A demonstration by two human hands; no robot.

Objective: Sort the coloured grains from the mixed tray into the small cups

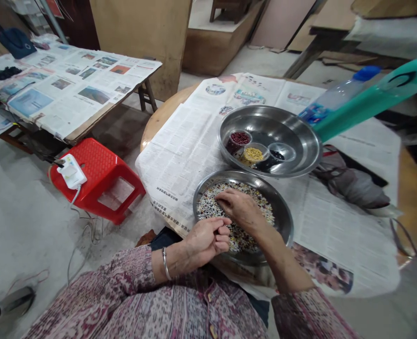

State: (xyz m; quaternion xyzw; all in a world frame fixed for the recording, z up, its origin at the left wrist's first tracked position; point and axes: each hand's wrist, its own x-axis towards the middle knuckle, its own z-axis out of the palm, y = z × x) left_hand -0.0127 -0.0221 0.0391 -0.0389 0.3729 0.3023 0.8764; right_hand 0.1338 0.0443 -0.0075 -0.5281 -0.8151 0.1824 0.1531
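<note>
A steel bowl [285, 223] of mixed grains [211, 195], white, yellow and dark, stands at the near edge of the round table. My right hand [241, 207] reaches into it from the right, fingertips drawn together down at the grains; whatever they pinch is hidden. Over the bowl's near left rim, my left hand [206, 239] is turned up with its fingers curled in, and its contents cannot be made out. Just behind is a larger steel bowl [300, 136]. Inside it sit small clear cups of red beans [240, 138], yellow beans [253, 154] and black beans [277, 155].
Newspaper [180, 146] covers the round table. At its right are a plastic bottle [321, 106], a long green object [371, 101] and a grey plastic bag [353, 183]. A red stool [104, 165] carrying a white power strip [72, 172] stands left, near another paper-covered table [74, 89].
</note>
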